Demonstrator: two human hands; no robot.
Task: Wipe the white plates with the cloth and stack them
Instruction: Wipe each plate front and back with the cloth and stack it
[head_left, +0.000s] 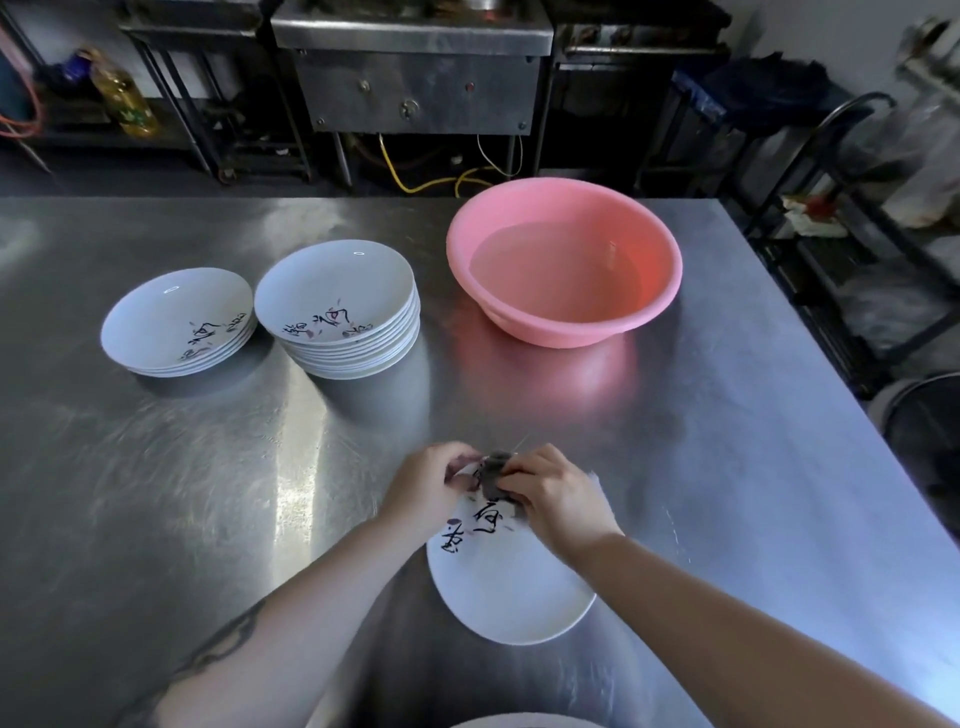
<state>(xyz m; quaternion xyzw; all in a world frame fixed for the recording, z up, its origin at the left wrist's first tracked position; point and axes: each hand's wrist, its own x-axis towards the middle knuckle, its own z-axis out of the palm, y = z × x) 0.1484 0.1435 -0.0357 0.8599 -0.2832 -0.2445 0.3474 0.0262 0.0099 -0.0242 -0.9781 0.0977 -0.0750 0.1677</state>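
Fingers (460, 467) of the left hand (423, 488) and right hand (556, 499) pinch a small dark cloth (493, 475) at the far rim of a white plate (509, 587). The hands hide that rim, and the cloth is blurred. Two plate stacks (343, 312) stand on the counter (208, 467) well beyond, left of a pink basin (563, 260).

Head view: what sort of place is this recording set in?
Most likely a commercial or restaurant kitchen. The work goes on at a large steel table, steel cooking equipment lines the back wall, and stacks of matching white plates stand beside a pink basin of water.
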